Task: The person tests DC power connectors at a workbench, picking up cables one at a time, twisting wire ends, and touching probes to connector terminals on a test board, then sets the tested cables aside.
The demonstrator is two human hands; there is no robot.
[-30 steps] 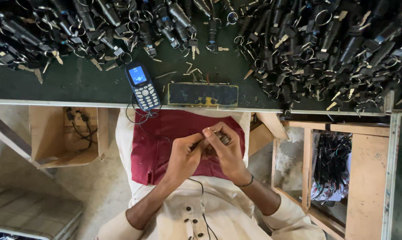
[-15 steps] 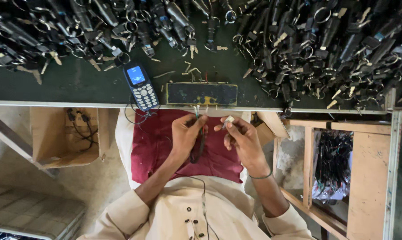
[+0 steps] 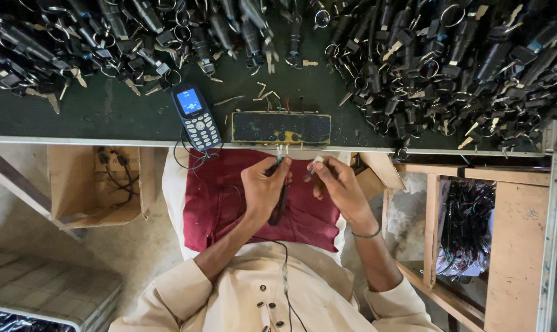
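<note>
The person's left hand (image 3: 263, 187) is closed around a dark, slim lock-like part (image 3: 280, 206) that hangs down below the fist, its upper end raised to the thin wires (image 3: 280, 151) dangling off the bench (image 3: 137, 117) edge just above. The right hand (image 3: 337, 184), close beside the left but not touching it, pinches a small pale piece (image 3: 315, 163) between thumb and fingertips; what that piece is cannot be told.

The likeliest slip seems to be the pale piece escaping the pinch: it is tiny, held by fingertips alone, and below both hands lies only a red cloth (image 3: 229, 203) over the lap, with bare floor beyond it. The wires look fine and stiffly placed, so a tug from the left hand could bend them or pull them from the flat dark block (image 3: 281, 127) just beyond the hands. Left of that block, a small blue phone (image 3: 196, 117) overhangs the bench edge with its cord (image 3: 183, 161) looping down near the left wrist; a snagged cord could drag it off.
</note>
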